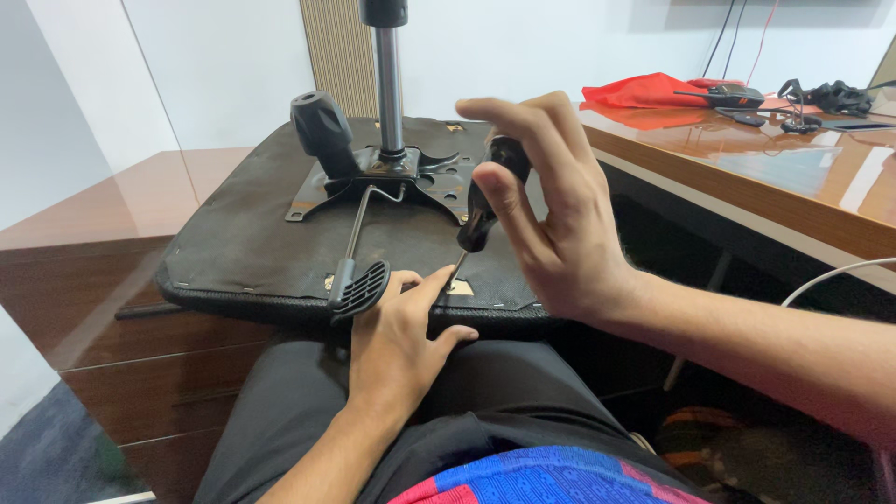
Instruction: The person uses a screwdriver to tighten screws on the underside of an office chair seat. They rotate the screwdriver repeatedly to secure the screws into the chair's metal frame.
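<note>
Our right hand (551,215) grips the screwdriver (481,210) upright at the chair seat's (243,243) near edge; our left hand (397,345), fingers loosely spread, steadies its tip.

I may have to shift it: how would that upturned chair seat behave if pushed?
The chair seat likely slides as one stiff slab. It probably feels heavy, given its metal plate and gas column. It overhangs the cabinet toward the lap, so it might tip; the left hand rests against its edge.
</note>
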